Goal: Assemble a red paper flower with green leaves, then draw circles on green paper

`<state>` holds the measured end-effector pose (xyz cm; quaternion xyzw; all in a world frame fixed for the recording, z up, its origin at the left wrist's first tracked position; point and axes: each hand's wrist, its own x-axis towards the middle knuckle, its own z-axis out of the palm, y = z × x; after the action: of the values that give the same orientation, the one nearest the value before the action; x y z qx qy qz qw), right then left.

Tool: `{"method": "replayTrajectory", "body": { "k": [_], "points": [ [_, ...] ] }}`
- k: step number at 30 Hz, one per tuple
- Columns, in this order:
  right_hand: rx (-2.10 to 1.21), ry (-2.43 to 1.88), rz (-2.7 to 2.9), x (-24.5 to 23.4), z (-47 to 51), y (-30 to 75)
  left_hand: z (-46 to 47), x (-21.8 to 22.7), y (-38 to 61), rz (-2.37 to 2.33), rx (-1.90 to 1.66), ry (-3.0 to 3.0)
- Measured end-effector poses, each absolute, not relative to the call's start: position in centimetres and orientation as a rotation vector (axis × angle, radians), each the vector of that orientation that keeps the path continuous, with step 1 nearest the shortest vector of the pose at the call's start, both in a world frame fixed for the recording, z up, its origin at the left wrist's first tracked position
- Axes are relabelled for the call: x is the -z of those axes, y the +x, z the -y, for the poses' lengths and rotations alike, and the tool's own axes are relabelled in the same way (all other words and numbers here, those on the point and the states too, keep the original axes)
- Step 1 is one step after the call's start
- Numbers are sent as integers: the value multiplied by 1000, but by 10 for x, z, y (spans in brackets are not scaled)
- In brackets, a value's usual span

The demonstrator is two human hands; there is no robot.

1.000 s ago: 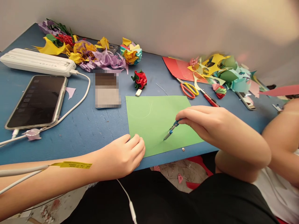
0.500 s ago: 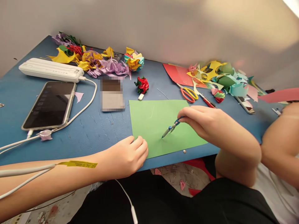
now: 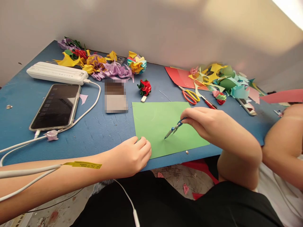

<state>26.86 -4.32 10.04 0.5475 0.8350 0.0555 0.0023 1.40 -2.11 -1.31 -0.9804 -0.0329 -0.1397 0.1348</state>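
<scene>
A green paper sheet (image 3: 153, 123) lies flat on the blue table in front of me. My right hand (image 3: 201, 121) pinches the top of a drawing compass (image 3: 173, 129) between thumb and fingers. The compass leans over the sheet, its lower end touching the paper near the middle. At the sheet's lower left corner, my left hand (image 3: 134, 156) presses down with curled fingers, closed on the paper's edge; its fingertips are mostly hidden. A faint curved line shows on the sheet's upper left part. Just beyond the far edge sit an eraser (image 3: 143, 99) and a red-and-green paper flower (image 3: 145, 87).
To the left are a phone (image 3: 56, 107), a white power bank (image 3: 58, 72) and cables. Paper flowers and scraps (image 3: 113, 67) line the back. Scissors (image 3: 191, 97), red paper (image 3: 182, 78) and coloured offcuts (image 3: 227, 78) lie at right, near another person's arm (image 3: 284, 135).
The view has shifted slightly, so the phone and power bank appear a little farther right. Both hands and the compass hold nearly the same place on the sheet.
</scene>
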Motion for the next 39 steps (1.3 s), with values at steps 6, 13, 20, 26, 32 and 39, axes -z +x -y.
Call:
{"method": "replayTrajectory", "body": {
  "k": [6,13,20,26,32,39],
  "points": [
    [-213,1749,-2580,-100,40,274,21,14,14,97,426,-2837],
    [-180,1788,-2553,-101,39,280,21,14,15,88,406,-2827],
    [-217,1842,-2441,-103,36,281,21,13,14,104,390,-2827],
    [-202,1810,-2468,-103,31,290,22,13,14,111,400,-2825],
    [-225,1812,-2441,-103,37,298,21,13,16,106,391,-2835],
    [-212,1791,-2399,-106,48,302,21,14,15,105,392,-2810]
  ]
}}
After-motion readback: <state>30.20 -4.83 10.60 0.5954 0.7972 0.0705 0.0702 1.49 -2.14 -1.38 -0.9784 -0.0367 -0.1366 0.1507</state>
